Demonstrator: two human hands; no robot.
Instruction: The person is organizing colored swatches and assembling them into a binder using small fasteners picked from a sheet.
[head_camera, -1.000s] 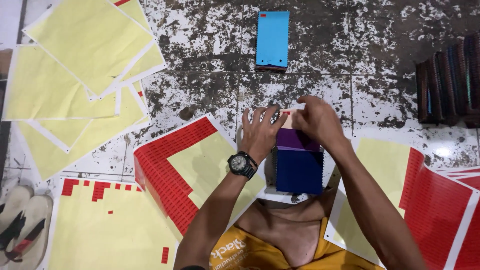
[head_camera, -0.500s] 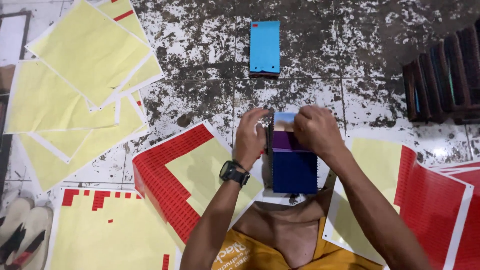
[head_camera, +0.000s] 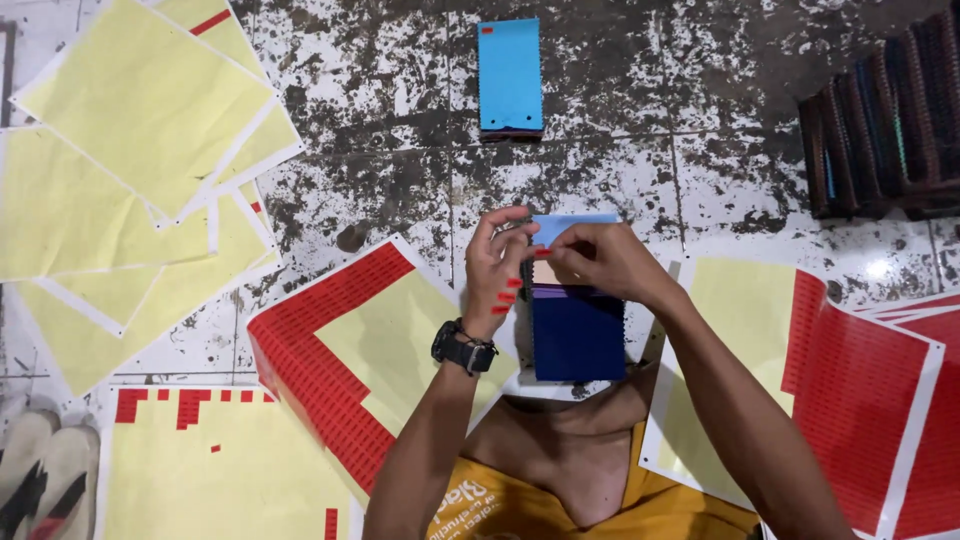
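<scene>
While our left hand (head_camera: 497, 268) steadies the stack of dark blue fabric swatches (head_camera: 578, 322), its long axis running twelve to six, our right hand (head_camera: 600, 258) fingers pinch the pale blue top swatch (head_camera: 570, 225) at twelve o'clock.

Yellow sheets (head_camera: 130, 120), blue swatch stack (head_camera: 509, 75)

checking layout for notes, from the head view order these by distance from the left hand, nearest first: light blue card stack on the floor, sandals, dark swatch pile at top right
1. Light blue card stack: straight ahead of the left hand, up the floor.
2. Dark swatch pile: far off at the upper right.
3. Sandals: bottom left corner, farthest.
</scene>
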